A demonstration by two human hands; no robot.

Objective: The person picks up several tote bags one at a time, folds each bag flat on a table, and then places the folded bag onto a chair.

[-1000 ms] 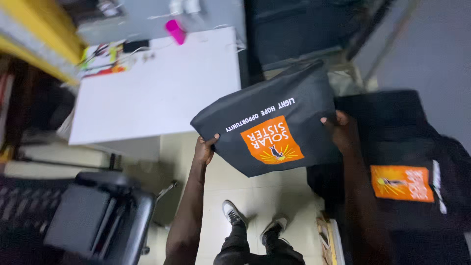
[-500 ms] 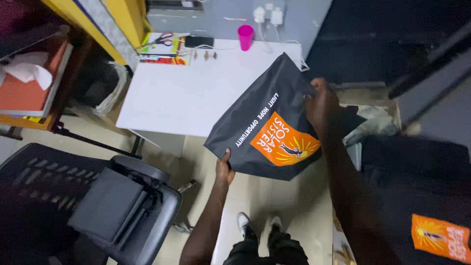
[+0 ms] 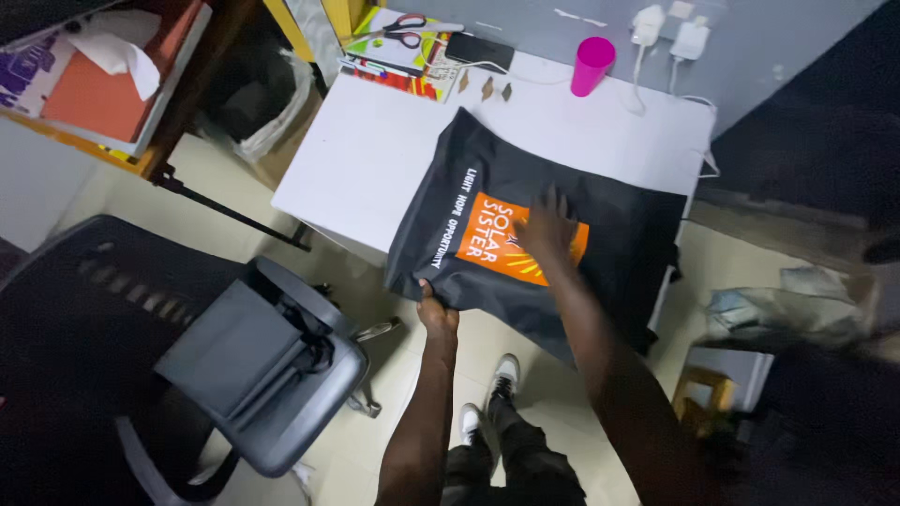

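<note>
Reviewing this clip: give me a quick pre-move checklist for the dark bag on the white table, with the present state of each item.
1. Dark bag lies on the white table: ok, though its near edge overhangs.
2. Left hand grips the bag's near edge: ok.
3. Right hand rests flat on the orange patch: ok.
4. Pink cup stands apart from the bag: ok.
5. Bag fully smoothed: cannot tell.
6. Office chair stands apart from the person's legs: ok.
</note>
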